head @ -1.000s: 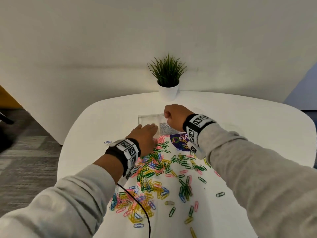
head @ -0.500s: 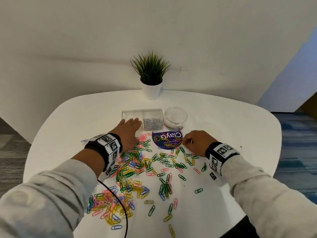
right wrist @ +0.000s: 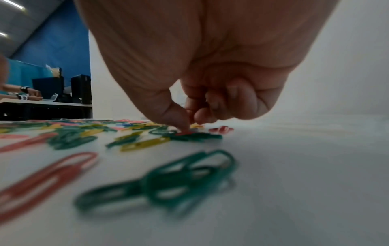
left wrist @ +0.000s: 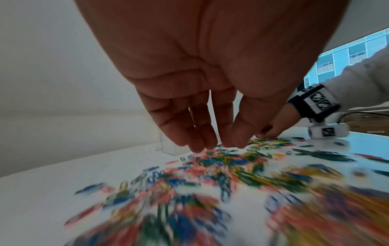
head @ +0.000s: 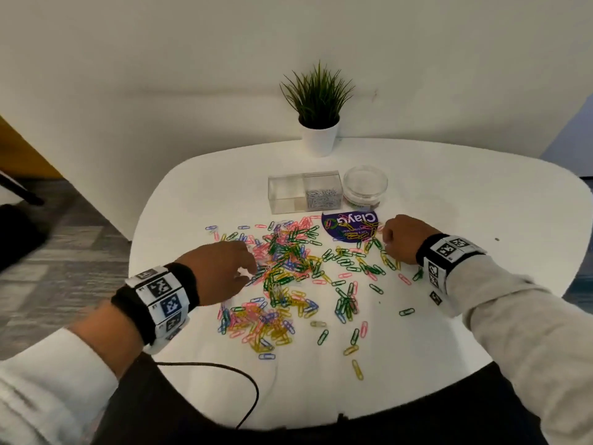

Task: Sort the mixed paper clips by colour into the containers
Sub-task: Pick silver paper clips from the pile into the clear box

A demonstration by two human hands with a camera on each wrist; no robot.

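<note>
Left hand (left wrist: 210, 103) relaxed, holding nothing; clips (left wrist: 210, 183) blurred. Right hand (right wrist: 210, 93) curled; grip contents hidden.

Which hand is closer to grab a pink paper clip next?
Probably the right hand: its thumb already presses on a pink paper clip on the table. The left hand only hovers, fingers relaxed, above the pile.
</note>
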